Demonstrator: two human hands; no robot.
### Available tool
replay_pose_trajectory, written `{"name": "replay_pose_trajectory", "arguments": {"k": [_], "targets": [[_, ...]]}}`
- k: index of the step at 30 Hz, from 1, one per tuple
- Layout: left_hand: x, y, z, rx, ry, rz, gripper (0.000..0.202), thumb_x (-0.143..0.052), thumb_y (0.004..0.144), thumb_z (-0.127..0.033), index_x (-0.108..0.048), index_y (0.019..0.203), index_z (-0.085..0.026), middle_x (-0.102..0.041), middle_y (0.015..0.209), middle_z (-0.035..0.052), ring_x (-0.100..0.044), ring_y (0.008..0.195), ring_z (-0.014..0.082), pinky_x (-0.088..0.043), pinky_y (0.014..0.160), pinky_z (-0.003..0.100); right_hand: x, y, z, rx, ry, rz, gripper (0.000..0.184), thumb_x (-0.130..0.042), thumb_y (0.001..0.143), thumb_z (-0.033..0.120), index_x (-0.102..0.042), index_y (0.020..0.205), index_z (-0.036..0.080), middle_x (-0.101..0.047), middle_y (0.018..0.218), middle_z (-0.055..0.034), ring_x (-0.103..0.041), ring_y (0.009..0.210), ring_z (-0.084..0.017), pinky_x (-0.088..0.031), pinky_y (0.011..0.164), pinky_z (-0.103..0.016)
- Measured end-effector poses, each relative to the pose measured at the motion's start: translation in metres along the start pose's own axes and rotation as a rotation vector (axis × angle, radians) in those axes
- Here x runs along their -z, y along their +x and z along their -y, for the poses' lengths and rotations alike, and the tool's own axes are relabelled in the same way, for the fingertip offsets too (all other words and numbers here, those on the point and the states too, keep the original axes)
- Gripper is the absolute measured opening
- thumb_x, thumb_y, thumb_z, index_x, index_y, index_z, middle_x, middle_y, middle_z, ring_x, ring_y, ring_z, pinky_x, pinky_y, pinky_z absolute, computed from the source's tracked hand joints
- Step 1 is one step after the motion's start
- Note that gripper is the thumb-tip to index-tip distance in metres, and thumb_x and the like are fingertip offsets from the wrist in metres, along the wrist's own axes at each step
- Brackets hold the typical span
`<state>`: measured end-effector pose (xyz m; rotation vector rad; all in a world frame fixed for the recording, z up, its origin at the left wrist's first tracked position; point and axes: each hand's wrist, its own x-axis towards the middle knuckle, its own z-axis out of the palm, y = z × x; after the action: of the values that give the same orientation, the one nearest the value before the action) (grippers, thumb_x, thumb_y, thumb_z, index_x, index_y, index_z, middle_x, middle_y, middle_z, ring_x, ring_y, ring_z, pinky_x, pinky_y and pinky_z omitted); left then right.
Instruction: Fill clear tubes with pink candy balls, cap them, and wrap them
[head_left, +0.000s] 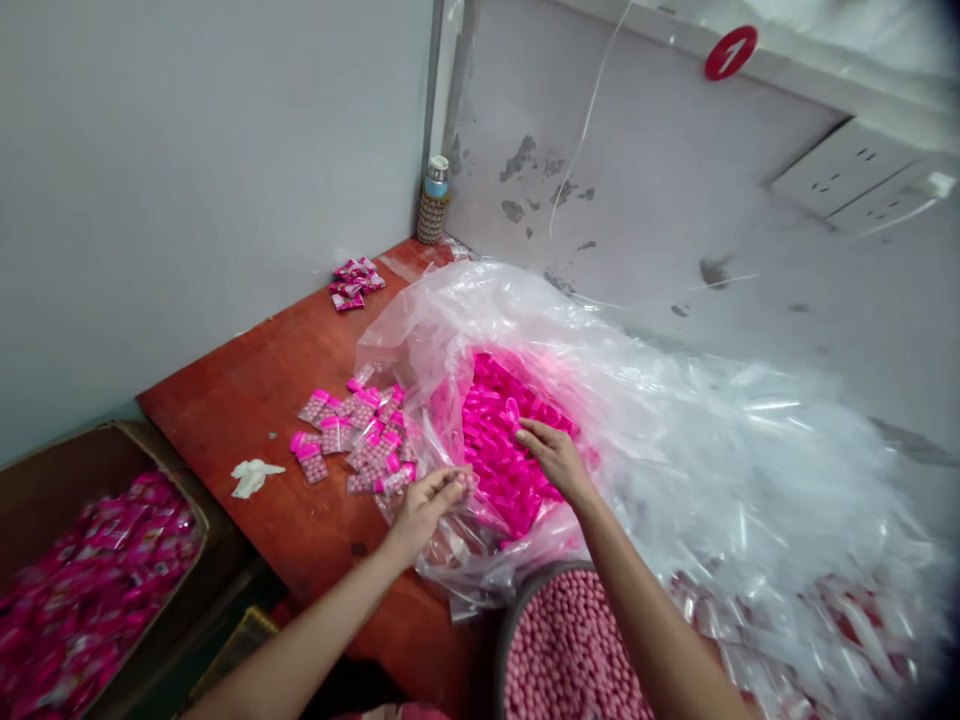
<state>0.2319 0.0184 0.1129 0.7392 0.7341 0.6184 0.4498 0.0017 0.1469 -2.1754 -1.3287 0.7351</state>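
My left hand (425, 508) is closed in a pinch on a small clear container of pink beads (466, 482), partly hidden by the fingers. Between the thumb and fingers of my right hand (556, 458) is a bright pink plastic cap (512, 410), held above the open plastic bag (409, 325). Many loose pink caps (487, 440) fill that bag. Left of it, several small clear containers with pink caps and beads inside (352, 430) lie in a pile on the red table (300, 530). Below my right forearm stands a dark tub (510, 620) full of pink beads (570, 650).
A brown box (199, 520) at lower left holds many pink wrapped packets (97, 580). More packets (356, 282) lie near the back wall. A bottle (433, 205) stands in the corner. Crumpled tissue (255, 477) is on the table. Large clear bags (765, 480) crowd the right side.
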Motion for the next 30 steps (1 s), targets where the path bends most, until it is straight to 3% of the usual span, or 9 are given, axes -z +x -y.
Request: {"name": "replay_pose_trajectory", "arguments": {"k": [3,5,9,13,17,23,30], "targets": [[-0.026,-0.001,-0.002,0.007,-0.126,0.036,0.028,-0.062,0.072,-0.031,-0.061,0.096,-0.016,-0.062,0.082,0.0029,-0.058,0.072,0.0126,-0.049,0.068,0.026,-0.005,-0.046,0.005,0.002,0.433,0.183,0.038,-0.051,0.077,0.044,-0.061,0.099,0.015,-0.065,0.072,-0.0031,-0.061,0.062,-0.017,-0.049,0.057,-0.029],[-0.04,-0.005,0.0,-0.002,-0.147,0.048,0.027,-0.063,0.071,-0.031,-0.061,0.092,-0.015,-0.062,0.08,0.003,-0.058,0.071,0.0125,-0.049,0.066,0.025,-0.014,-0.071,0.008,-0.008,0.559,0.132,0.037,-0.054,0.075,0.043,-0.061,0.098,0.015,-0.064,0.074,-0.0035,-0.06,0.062,-0.016,-0.05,0.059,-0.03],[-0.054,-0.019,0.006,-0.014,-0.125,0.063,0.026,-0.064,0.07,-0.032,-0.061,0.088,-0.014,-0.061,0.08,0.0034,-0.058,0.071,0.0125,-0.05,0.064,0.024,-0.021,-0.107,0.01,0.129,0.362,-0.126,0.029,-0.056,0.076,0.038,-0.063,0.097,0.018,-0.061,0.086,-0.0057,-0.059,0.075,-0.017,-0.048,0.068,-0.03],[-0.059,-0.032,0.011,0.005,-0.057,0.145,0.029,-0.064,0.069,-0.035,-0.06,0.09,-0.014,-0.063,0.081,0.0034,-0.06,0.071,0.0139,-0.049,0.068,0.028,-0.006,-0.129,0.004,0.25,0.228,-0.153,0.023,-0.056,0.077,0.036,-0.063,0.09,0.019,-0.061,0.08,-0.0042,-0.058,0.074,-0.017,-0.048,0.067,-0.028],[-0.062,-0.042,0.014,-0.088,0.187,0.191,0.029,-0.059,0.073,-0.035,-0.061,0.093,-0.014,-0.065,0.086,0.0051,-0.061,0.076,0.0158,-0.048,0.072,0.028,0.021,-0.147,0.003,0.301,0.119,-0.251,0.028,-0.051,0.082,0.032,-0.057,0.106,0.021,-0.062,0.094,-0.0061,-0.058,0.087,-0.018,-0.047,0.077,-0.032],[-0.073,-0.056,0.01,-0.347,0.618,0.27,0.021,-0.052,0.078,-0.029,-0.066,0.085,-0.014,-0.067,0.079,0.0048,-0.061,0.072,0.0153,-0.046,0.067,0.025,0.036,-0.165,0.014,0.496,-0.092,-0.158,0.028,-0.048,0.084,0.026,-0.052,0.111,0.02,-0.061,0.091,-0.0076,-0.058,0.083,-0.018,-0.048,0.073,-0.03],[-0.071,-0.062,0.003,-0.549,0.855,0.366,0.022,-0.048,0.082,-0.027,-0.067,0.08,-0.015,-0.066,0.072,0.004,-0.059,0.064,0.0126,-0.044,0.062,0.022,0.028,-0.181,0.015,0.522,-0.232,-0.127,0.028,-0.042,0.086,0.022,-0.051,0.112,0.017,-0.06,0.084,-0.0088,-0.059,0.075,-0.018,-0.049,0.066,-0.027]]}}
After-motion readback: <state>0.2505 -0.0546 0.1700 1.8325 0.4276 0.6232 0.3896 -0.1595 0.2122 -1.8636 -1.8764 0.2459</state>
